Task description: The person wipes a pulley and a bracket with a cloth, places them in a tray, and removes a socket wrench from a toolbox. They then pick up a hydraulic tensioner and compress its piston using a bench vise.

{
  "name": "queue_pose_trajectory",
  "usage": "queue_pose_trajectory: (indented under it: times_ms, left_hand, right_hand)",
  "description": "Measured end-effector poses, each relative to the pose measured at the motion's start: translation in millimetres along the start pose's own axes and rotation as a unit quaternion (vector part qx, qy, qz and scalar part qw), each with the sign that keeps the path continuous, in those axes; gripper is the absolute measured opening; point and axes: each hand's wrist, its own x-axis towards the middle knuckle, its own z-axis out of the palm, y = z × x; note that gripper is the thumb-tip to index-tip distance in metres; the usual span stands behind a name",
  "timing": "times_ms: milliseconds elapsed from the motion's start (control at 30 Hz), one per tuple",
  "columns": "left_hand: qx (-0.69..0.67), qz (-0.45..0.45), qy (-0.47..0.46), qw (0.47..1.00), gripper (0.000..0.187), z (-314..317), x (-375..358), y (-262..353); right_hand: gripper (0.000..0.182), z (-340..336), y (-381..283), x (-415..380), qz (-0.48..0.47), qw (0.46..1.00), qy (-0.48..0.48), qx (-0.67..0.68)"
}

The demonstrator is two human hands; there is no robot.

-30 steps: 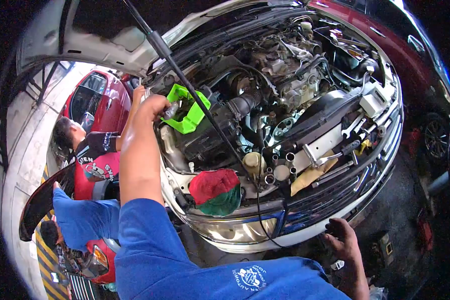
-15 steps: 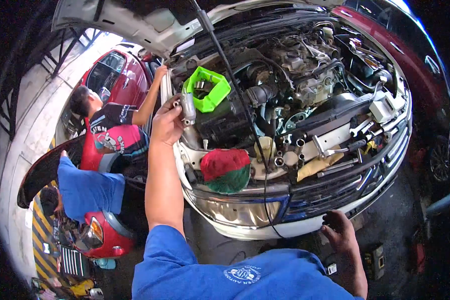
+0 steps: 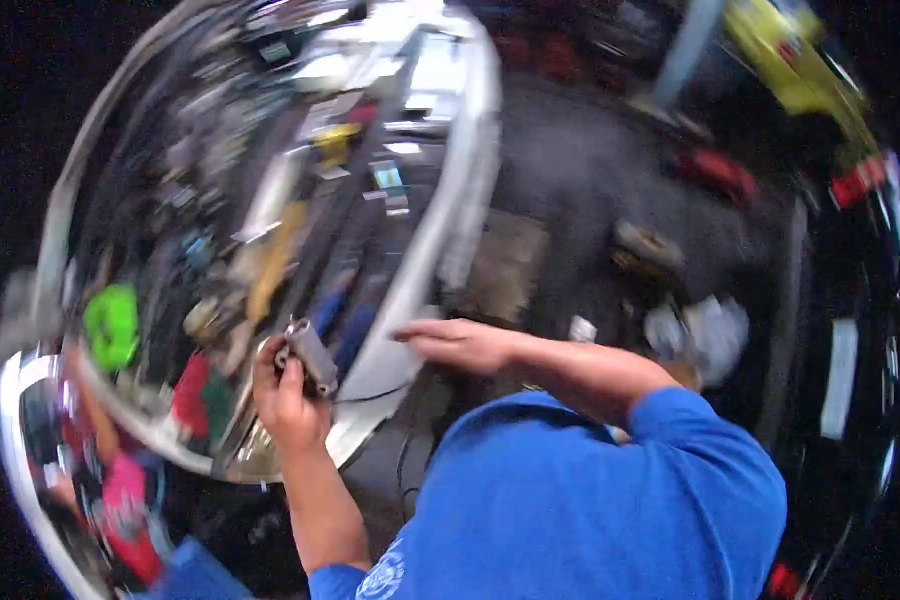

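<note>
In the head view, my left hand (image 3: pixel 288 400) is closed around a silver metal part (image 3: pixel 315 355) with a rounded body and holes at its ends. I cannot make out its exact kind. It is held up in front of the car's front end. My right hand (image 3: pixel 455 345) is a short way to the right, apart from the part, with its fingers stretched out and nothing in them. Behind both hands lies the white front bumper (image 3: pixel 385 350) of the car, its open engine bay (image 3: pixel 185 170) smeared by motion.
At left sit a bright green container (image 3: pixel 112 326) and a red and green cloth (image 3: pixel 192 395). A person in pink and black (image 3: pixel 125 495) is at lower left. A flat brown piece (image 3: pixel 505 265) and clear plastic (image 3: pixel 720 335) lie on the dark floor (image 3: pixel 580 170).
The view has swung to the right, and the car now appears at left. My left hand still grips the metal part, now lower and nearer. My right hand has come up towards it, fingers straightened.
</note>
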Motion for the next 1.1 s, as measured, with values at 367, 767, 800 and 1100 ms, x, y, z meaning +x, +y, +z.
queue_pose_trajectory:
  times_ms: [367,767,800,1100]
  left_hand:
    - [0.370,0.135,-0.331,0.857,0.032,148,-66,-96]
    - [0.341,0.044,0.095,0.934,0.024,-9,-17,-71]
    - [0.368,0.043,0.144,0.917,0.022,-22,-15,-57]
    - [0.709,0.192,0.333,0.592,0.035,-212,63,-25]
  right_hand:
    - [0.041,-47,72,-149,0.159,0.934,0.254,0.197]
    - [0.040,-73,66,-130,0.063,0.897,0.214,0.383]
    - [0.042,-72,61,-122,0.063,0.907,0.187,0.373]
    - [0.055,-49,38,-23,0.124,0.879,0.188,0.420]
